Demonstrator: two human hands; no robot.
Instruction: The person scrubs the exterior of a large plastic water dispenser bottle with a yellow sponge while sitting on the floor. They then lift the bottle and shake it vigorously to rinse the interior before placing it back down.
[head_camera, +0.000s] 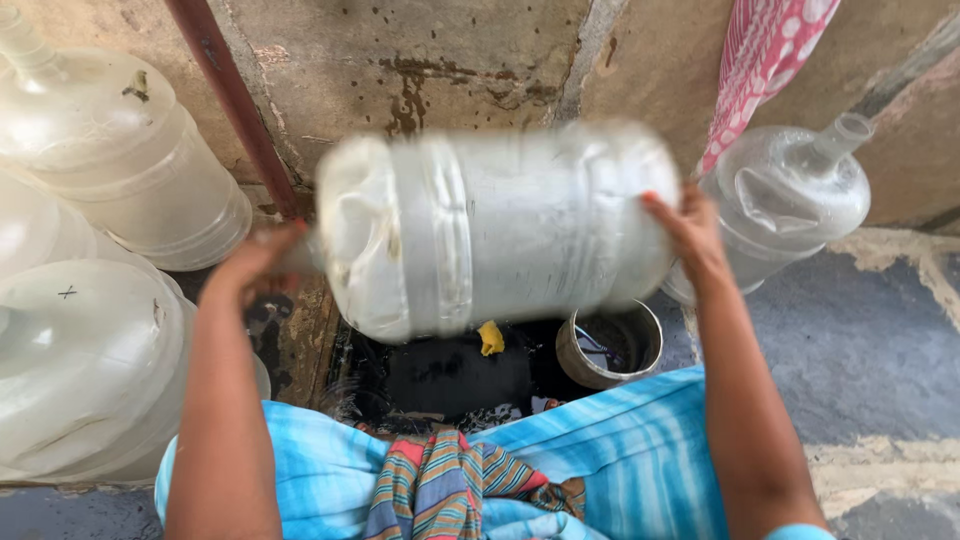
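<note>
Five clear water jugs are showing; one jug (500, 230) is lying sideways, neck leftward, left hand (255, 265) gripping the neck end, right hand (690, 235) spread on its base.

Person: 2 bare forearms, no sleeves reaching the wrists, no rings or bangles seen. Left hand (250, 265) blurred. Right hand (690, 235) sharp. Light blue tie-dyed garment (620, 450) at 6 o'clock; striped multicoloured cloth (450, 490) bunched over it.
</note>
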